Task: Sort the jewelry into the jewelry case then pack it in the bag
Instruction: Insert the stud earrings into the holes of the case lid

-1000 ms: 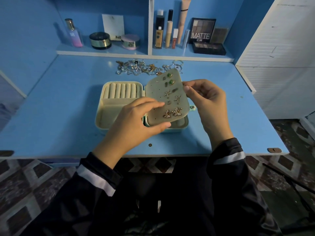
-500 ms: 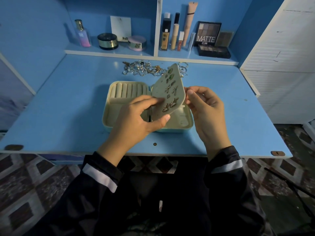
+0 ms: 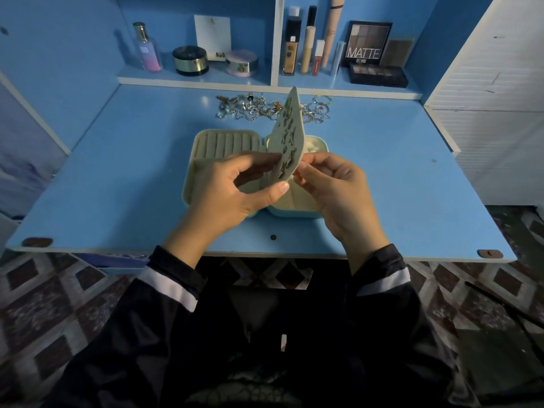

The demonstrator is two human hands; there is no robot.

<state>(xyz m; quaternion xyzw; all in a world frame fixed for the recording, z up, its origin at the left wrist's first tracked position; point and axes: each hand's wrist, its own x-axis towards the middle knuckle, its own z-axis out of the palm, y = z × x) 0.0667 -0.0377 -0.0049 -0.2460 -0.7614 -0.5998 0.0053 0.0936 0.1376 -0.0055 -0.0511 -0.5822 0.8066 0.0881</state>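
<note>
An open pale-green jewelry case [image 3: 203, 148] lies on the blue desk, ring rolls in its left half. Above it I hold the case's earring panel [image 3: 290, 136], a beige flap studded with several earrings, turned almost edge-on and upright. My left hand [image 3: 235, 189] pinches the panel's lower left edge between thumb and fingers. My right hand [image 3: 335, 187] grips its lower right edge from behind. A loose pile of jewelry [image 3: 253, 108] lies on the desk behind the case, partly hidden by the panel. No bag is in view.
A low shelf at the back holds a perfume bottle [image 3: 146, 48], two round jars [image 3: 190, 60], several makeup tubes [image 3: 307, 42] and an eyeshadow palette [image 3: 369, 44]. A white slatted door [image 3: 494, 92] stands at the right. The desk's front edge [image 3: 265, 256] is just before my sleeves.
The earring panel has swung from facing me, nearly flat, to standing almost edge-on. Both hands stayed on its lower edges, drawing closer together. My head moved nearer the desk.
</note>
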